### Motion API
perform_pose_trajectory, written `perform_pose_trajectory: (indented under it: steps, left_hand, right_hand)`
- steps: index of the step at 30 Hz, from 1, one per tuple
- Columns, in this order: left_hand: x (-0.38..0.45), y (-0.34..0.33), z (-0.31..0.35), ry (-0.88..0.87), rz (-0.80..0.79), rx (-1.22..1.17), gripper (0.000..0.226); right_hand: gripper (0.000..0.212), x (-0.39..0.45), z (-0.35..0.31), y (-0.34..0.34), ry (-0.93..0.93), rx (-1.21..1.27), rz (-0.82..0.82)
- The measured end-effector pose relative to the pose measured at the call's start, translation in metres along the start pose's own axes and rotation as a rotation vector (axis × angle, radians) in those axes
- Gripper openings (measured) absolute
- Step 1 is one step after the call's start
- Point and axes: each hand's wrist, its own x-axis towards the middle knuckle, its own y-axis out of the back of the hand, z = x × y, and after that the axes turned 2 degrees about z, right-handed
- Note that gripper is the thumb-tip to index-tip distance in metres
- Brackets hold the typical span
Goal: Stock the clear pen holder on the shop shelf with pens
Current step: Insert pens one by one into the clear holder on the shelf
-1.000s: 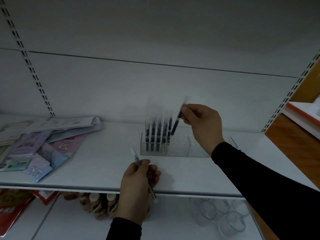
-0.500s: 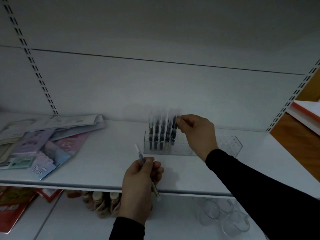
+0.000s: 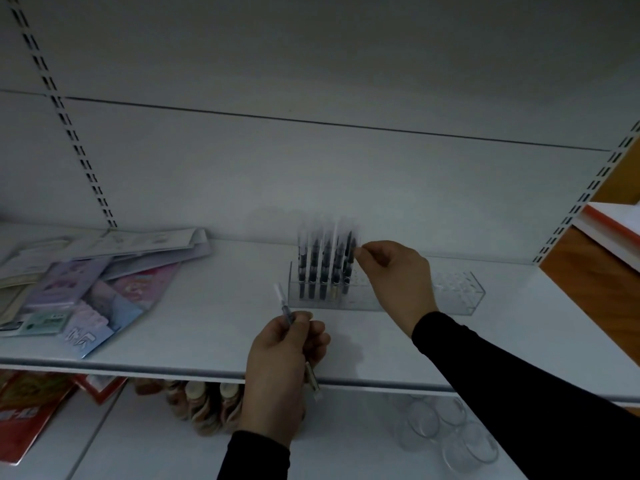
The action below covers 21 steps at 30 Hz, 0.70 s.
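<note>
Head view: left hand (image 3: 282, 355) grips pen (image 3: 286, 315) tilted up-left.

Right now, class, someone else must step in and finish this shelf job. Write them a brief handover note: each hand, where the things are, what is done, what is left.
Right hand: pinches the top of a pen standing in the clear pen holder, not yet released.
Left hand: grips spare pens at the shelf front edge.
Done: the holder's left end is filled with upright pens.
Left: let go, then fill the empty slots to the right.
</note>
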Motion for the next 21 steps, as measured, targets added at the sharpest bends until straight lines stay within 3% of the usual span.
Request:
perform_pose_trajectory:
  steps: [3,11,15,21]
  left_hand:
    - [-0.001,-0.001,0.0,-0.014,-0.012,0.004,0.014]
    - [-0.011,-0.01,0.002,-0.096,-0.148,0.125,0.013]
    - [-0.018,-0.018,0.0,-0.151,-0.202,0.234,0.014]
    - [-0.011,-0.02,0.005,-0.243,-0.204,0.514,0.01]
  right_hand:
    - [0.021,-0.01,-0.001,0.005,-0.034,0.043,-0.039]
    - [0.014,-0.043,-0.018,0.008,0.012,0.21,-0.477]
    - [0.003,-0.046,-0.018,0.016,0.01,0.224,-0.472]
    - [0.009,-0.036,-0.016,0.028,-0.052,0.31,-0.352]
